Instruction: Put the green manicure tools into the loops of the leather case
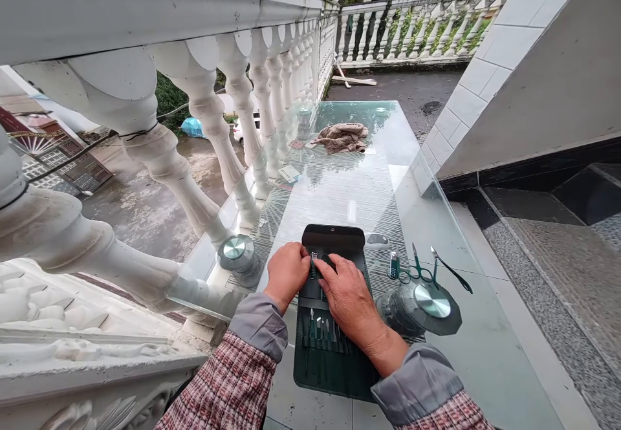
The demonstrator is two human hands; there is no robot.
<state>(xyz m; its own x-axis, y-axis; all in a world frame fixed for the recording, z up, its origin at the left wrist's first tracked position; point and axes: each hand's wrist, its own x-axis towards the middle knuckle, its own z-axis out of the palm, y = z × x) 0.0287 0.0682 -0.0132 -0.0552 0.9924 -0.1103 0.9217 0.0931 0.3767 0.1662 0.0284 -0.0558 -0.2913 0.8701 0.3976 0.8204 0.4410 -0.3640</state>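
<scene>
A dark green manicure case (317,372) lies unfolded on the glass table, with several slim metal tools (326,330) in its lower slots. My left hand (290,271) is at the case's left edge, fingers closed at a small nail clipper (314,267) in the upper part. My right hand (350,297) lies over the case's right side, its fingertips touching near the same clipper and partly hiding the slots. To the right on the glass lie another nail clipper (393,266), small scissors (417,271) and cuticle nippers (451,271).
The glass table (436,210) has round metal-capped supports (235,247) (431,301) under it. A brown cloth (341,138) and a small card (289,173) lie farther back. White balusters (194,94) run along the left; a tiled wall (480,81) stands right.
</scene>
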